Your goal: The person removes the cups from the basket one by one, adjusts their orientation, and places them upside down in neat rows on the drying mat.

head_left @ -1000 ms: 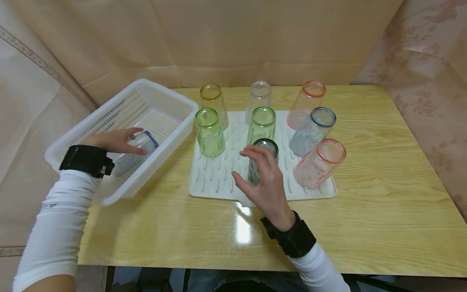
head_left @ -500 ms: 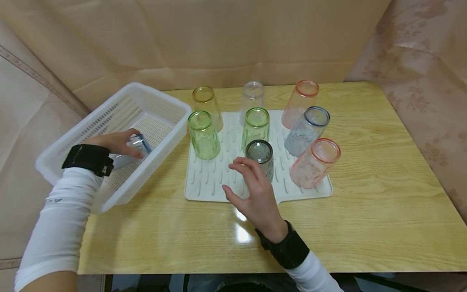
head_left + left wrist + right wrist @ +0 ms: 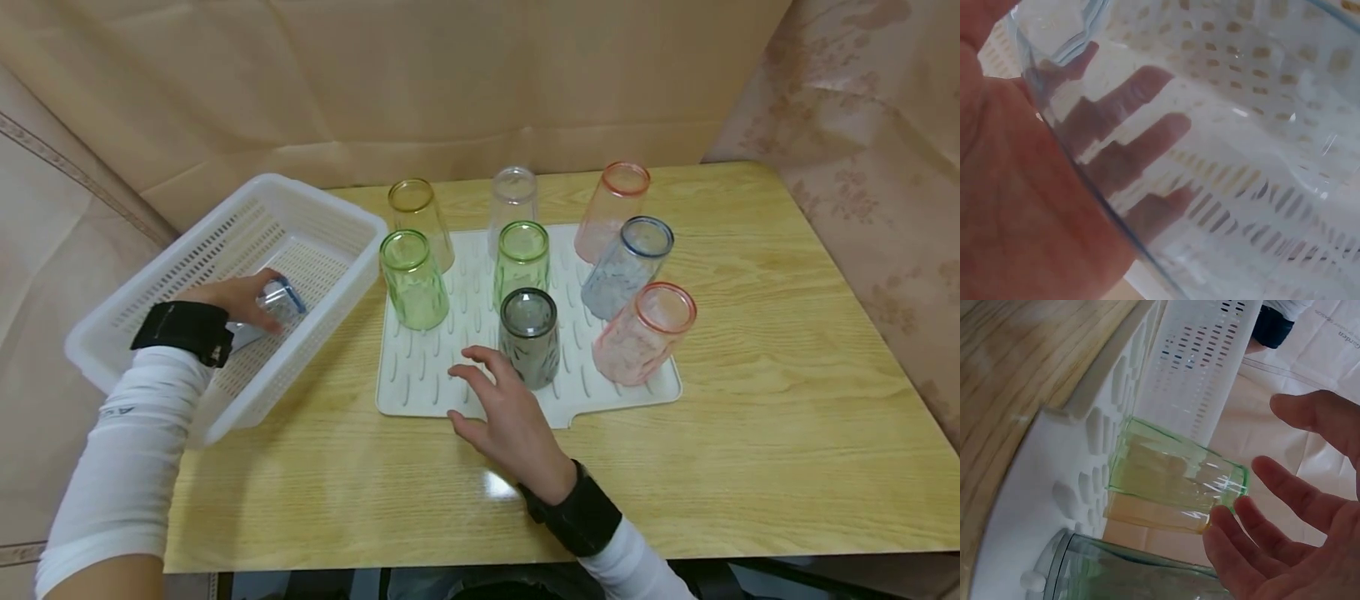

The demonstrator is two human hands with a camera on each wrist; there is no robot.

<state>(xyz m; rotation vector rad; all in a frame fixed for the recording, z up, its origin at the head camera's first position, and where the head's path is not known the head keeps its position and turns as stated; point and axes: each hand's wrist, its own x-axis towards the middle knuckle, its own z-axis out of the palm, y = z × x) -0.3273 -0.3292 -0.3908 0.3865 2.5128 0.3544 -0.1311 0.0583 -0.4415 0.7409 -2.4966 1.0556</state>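
Inside the white basket (image 3: 352, 287), my left hand (image 3: 238, 298) grips a clear glass with a blue rim (image 3: 283, 302), which lies tilted. In the left wrist view its fingers (image 3: 1141, 94) show through the wall of that glass (image 3: 1260, 144). My right hand (image 3: 513, 429) hovers over the front of the white drying mat (image 3: 420, 392), fingers loosely spread and holding nothing. Just beyond it a dark grey glass (image 3: 529, 342) stands upside down on the mat. The right wrist view shows a green glass (image 3: 1179, 465) beyond the right fingers.
More upturned glasses stand in rows on the mat: green (image 3: 415, 283), amber (image 3: 422, 221), clear (image 3: 513, 204), another green (image 3: 522, 262), pink (image 3: 611, 217), blue (image 3: 628, 267) and a front pink one (image 3: 643, 337). The wooden table (image 3: 787, 375) extends right; a beige curtain (image 3: 420, 83) hangs behind.
My right hand has drawn back toward the front edge, away from the dark grey glass. My left hand stays in the basket with the blue-rimmed glass. The view has shifted slightly.
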